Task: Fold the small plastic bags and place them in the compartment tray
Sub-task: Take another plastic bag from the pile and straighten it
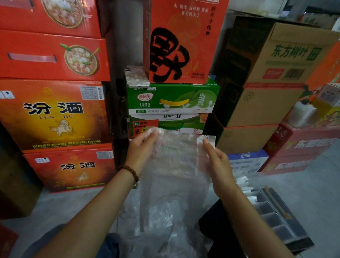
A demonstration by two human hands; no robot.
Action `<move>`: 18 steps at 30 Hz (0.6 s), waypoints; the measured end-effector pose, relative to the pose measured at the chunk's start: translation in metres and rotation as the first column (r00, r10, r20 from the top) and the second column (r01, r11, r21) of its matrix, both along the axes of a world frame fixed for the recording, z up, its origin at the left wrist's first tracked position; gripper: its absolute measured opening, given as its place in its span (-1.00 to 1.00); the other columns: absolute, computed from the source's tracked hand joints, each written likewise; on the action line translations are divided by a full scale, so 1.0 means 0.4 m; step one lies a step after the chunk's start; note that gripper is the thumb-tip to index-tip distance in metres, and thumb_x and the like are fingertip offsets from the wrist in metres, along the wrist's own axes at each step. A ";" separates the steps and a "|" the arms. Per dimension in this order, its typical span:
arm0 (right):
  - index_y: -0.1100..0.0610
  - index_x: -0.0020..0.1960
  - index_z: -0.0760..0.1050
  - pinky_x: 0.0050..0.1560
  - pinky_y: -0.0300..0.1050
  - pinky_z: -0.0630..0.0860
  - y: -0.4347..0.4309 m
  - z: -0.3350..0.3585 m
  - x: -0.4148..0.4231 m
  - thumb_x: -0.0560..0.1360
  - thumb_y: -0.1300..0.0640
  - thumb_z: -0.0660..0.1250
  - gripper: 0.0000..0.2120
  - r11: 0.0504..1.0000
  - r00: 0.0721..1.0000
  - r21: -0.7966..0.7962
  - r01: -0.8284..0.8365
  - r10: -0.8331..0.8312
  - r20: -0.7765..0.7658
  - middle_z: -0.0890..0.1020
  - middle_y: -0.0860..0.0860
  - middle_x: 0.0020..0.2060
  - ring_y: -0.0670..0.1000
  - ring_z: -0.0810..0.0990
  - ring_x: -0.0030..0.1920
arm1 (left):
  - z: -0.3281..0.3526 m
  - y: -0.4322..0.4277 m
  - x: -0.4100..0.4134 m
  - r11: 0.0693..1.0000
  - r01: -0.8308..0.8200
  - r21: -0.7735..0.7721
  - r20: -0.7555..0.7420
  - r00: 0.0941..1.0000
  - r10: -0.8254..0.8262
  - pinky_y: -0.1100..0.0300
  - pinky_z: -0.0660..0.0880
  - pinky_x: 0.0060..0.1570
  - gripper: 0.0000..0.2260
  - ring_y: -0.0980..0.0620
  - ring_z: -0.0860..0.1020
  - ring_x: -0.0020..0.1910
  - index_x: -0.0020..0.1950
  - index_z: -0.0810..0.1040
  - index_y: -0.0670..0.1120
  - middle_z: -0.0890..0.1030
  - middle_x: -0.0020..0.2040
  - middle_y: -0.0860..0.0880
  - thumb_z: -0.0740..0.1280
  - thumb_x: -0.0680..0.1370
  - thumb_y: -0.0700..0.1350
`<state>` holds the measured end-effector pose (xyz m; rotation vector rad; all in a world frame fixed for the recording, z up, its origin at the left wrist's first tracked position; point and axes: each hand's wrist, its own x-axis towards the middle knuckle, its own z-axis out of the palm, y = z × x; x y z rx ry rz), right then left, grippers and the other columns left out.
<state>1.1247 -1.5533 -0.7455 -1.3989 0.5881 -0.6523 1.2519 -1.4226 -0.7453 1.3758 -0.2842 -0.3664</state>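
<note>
Mid-frame, left hand point(142, 145) and right hand point(216, 158) pinch bag point(175, 155) corners — keep taut, fold evenly toward tray point(290, 232) lower right.

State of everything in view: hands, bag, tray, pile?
left hand: pinches the bag's top left corner
right hand: pinches its top right corner
plastic bag: held up, spread flat, not yet folded
compartment tray: lies flat; near compartments look empty
bag pile: loose, crumpled below the hands
</note>
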 end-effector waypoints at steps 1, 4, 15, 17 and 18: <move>0.27 -0.10 0.62 -0.30 -0.20 0.58 0.000 0.001 -0.001 0.58 -0.01 0.28 -0.66 1.000 1.000 0.006 -0.012 0.012 -0.006 0.66 0.07 -0.34 -0.01 0.64 -0.30 | -0.001 -0.003 -0.005 1.000 0.019 0.022 0.029 0.999 -0.020 0.41 0.52 -0.22 -0.84 0.27 0.56 -0.19 0.12 0.58 -0.03 0.63 -0.08 0.11 0.25 0.61 -0.08; 0.11 -0.13 0.65 -0.31 -0.19 0.60 0.000 0.004 -0.004 0.61 -0.01 0.24 -0.70 1.000 0.999 -0.005 -0.031 0.031 -0.020 0.71 0.05 -0.32 0.00 0.69 -0.28 | -0.003 -0.006 -0.012 0.999 0.037 0.040 0.051 0.998 -0.039 0.40 0.51 -0.34 -0.78 0.30 0.59 -0.31 0.18 0.57 -0.13 0.64 -0.11 0.04 0.23 0.62 -0.10; 0.18 0.14 0.62 -0.01 -0.07 0.63 -0.002 0.016 -0.009 0.63 0.02 0.19 -0.68 0.995 0.995 0.048 -0.090 0.092 -0.042 0.72 0.09 -0.04 0.08 0.70 -0.02 | -0.009 0.003 -0.004 0.983 -0.062 0.174 0.161 0.986 0.033 0.38 0.44 -0.06 -0.69 0.15 0.50 0.03 0.31 0.44 -0.08 0.52 0.10 0.07 0.28 0.59 -0.04; 0.17 0.16 0.62 -0.01 -0.14 0.61 -0.001 0.018 -0.007 0.64 0.03 0.17 -0.68 0.992 0.996 0.100 -0.083 0.085 -0.014 0.71 0.10 0.00 0.05 0.69 0.04 | -0.015 0.005 -0.007 0.977 -0.128 0.172 0.268 0.960 0.079 0.26 0.40 0.10 -0.66 0.12 0.45 0.15 0.32 0.41 -0.03 0.47 0.20 0.07 0.32 0.56 -0.03; 0.17 0.16 0.62 0.00 -0.16 0.61 0.000 0.021 -0.005 0.64 0.04 0.17 -0.69 0.988 0.996 0.129 -0.089 0.089 0.002 0.70 0.10 0.03 0.04 0.68 0.07 | -0.016 0.004 -0.010 0.977 -0.134 0.164 0.329 0.941 0.074 0.24 0.40 0.14 -0.68 0.14 0.44 0.17 0.29 0.42 0.00 0.48 0.22 0.09 0.33 0.55 -0.03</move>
